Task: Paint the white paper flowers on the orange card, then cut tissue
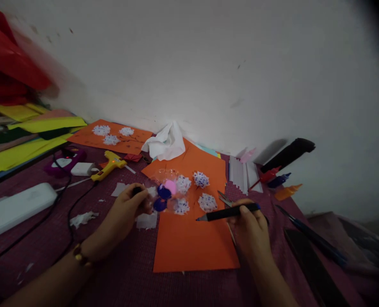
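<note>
My right hand (250, 224) holds a black marker (229, 212) with a grey tip, pointing left above the orange paper (194, 249). My left hand (132, 204) is closed on a small black piece that looks like the marker's cap (137, 190). Beside its fingertips is a clear round paint palette (167, 175) with blue and pink paint; I cannot tell whether the fingers also grip it. White paper flowers with blue specks, such as this paper flower (208, 202), lie on the orange paper. Scissors (225, 198) sit partly behind my right hand.
Left stand a yellow glue gun (109, 165), a white power strip (19, 209) and black cords. Behind are a second flowered orange sheet (128, 147) and a crumpled white cloth (167, 143). Right are paint tubes (279, 181), a paintbrush (311, 234) and a long black strip (314, 268).
</note>
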A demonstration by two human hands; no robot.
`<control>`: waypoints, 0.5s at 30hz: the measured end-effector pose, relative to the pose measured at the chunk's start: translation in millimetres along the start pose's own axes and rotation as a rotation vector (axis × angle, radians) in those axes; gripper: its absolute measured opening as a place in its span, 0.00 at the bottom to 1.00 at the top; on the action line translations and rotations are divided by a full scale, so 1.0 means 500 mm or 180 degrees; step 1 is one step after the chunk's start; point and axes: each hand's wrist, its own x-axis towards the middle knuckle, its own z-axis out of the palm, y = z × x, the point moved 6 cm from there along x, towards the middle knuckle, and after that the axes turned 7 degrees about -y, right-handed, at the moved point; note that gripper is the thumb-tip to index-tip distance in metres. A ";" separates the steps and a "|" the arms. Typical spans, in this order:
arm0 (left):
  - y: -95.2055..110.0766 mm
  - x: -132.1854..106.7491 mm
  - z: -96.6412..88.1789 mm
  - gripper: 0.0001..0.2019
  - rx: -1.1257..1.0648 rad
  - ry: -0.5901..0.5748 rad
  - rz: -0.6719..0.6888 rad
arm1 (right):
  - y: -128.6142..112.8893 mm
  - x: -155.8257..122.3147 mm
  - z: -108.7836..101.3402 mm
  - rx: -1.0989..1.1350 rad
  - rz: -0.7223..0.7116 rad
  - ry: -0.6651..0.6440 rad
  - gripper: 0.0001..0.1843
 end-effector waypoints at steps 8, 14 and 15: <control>0.017 -0.008 0.010 0.07 -0.0137 -0.0042 -0.0192 | 0.036 0.013 -0.006 -0.0856 -0.0035 -0.0169 0.08; 0.022 -0.012 0.015 0.06 -0.0089 -0.0014 -0.0220 | 0.031 0.009 0.011 -0.1128 -0.0129 -0.0349 0.09; 0.016 -0.010 0.013 0.06 -0.0141 -0.0013 -0.0210 | 0.032 0.010 0.011 -0.1177 -0.0134 -0.0363 0.09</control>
